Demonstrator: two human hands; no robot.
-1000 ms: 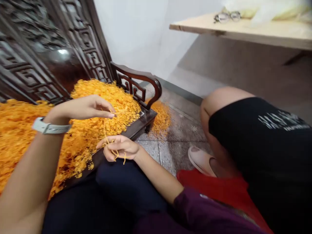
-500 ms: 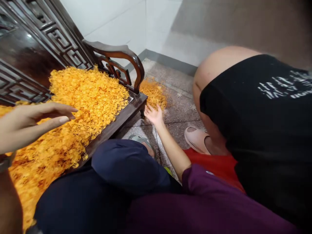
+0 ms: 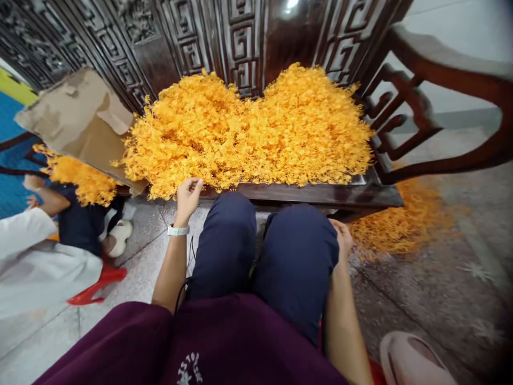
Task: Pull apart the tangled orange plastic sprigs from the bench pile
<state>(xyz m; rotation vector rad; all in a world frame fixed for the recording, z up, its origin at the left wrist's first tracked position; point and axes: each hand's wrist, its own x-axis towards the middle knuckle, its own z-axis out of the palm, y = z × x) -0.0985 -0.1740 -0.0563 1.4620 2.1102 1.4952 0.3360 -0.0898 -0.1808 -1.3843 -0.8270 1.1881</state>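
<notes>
A large heap of small orange-yellow plastic flower-like pieces (image 3: 248,128) covers the seat of a dark carved wooden bench (image 3: 320,193). My left hand (image 3: 188,199), with a pale watch on its wrist, is at the heap's front edge, left of my left knee. Its fingers are curled together; whatever may be between them is too small to make out. Down beside my right knee is my right hand (image 3: 343,238), its fingers partly hidden by the trouser leg. More orange strands (image 3: 401,224) lie on the floor to its right.
A cardboard box (image 3: 76,123) leans at the heap's left, with more orange pieces (image 3: 82,174) beyond it. Another person's hand (image 3: 36,187) and a white sleeve show at far left, near a red stool (image 3: 98,283). A curved armrest (image 3: 452,80) bounds the bench's right end.
My view has swung left from the floor and a nearby person to face the bench. My left hand has lowered to the heap's front edge and curled. My right hand is now beside my knee.
</notes>
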